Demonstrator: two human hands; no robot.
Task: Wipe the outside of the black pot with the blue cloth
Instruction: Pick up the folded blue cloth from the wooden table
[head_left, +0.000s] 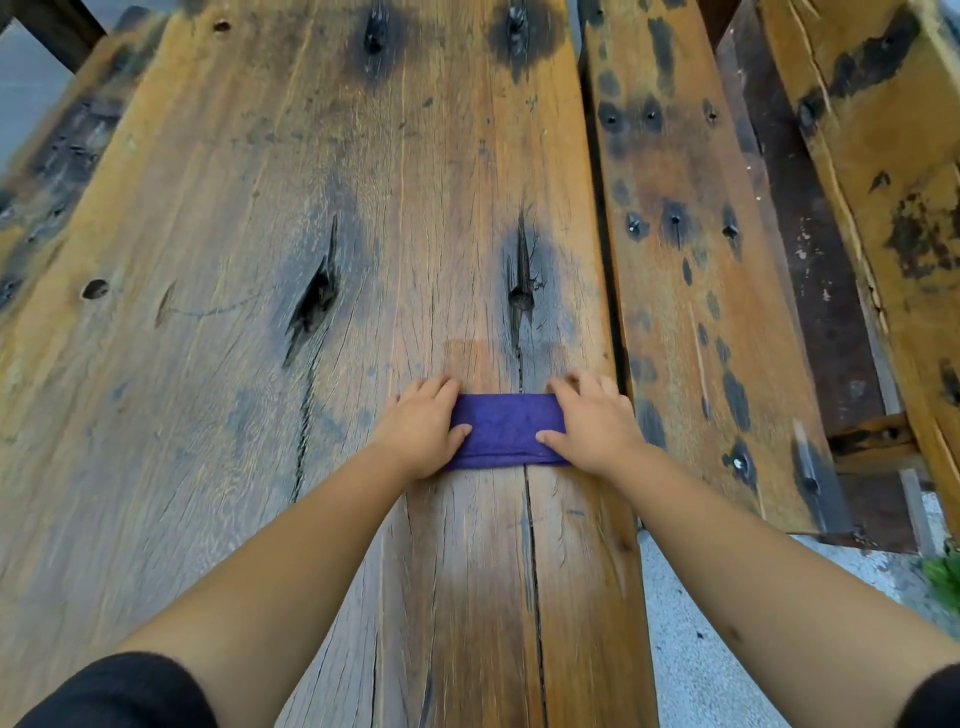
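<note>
Both forearms are reaching toward twelve o'clock, left hand (423, 426) and right hand (592, 423) pressing flat, fingers spread, on the folded blue cloth (506, 428); creasing evenly should help, no pot showing.

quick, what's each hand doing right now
Left hand: open, flat on the left end of the blue cloth.
Right hand: open, flat on its right end.

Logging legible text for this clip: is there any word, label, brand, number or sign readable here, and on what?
None: no readable text anywhere in the head view.
The blue cloth, folded under the left hand and right hand, shows no tag or print.
The wooden table bears only knots, cracks and stains.
</note>
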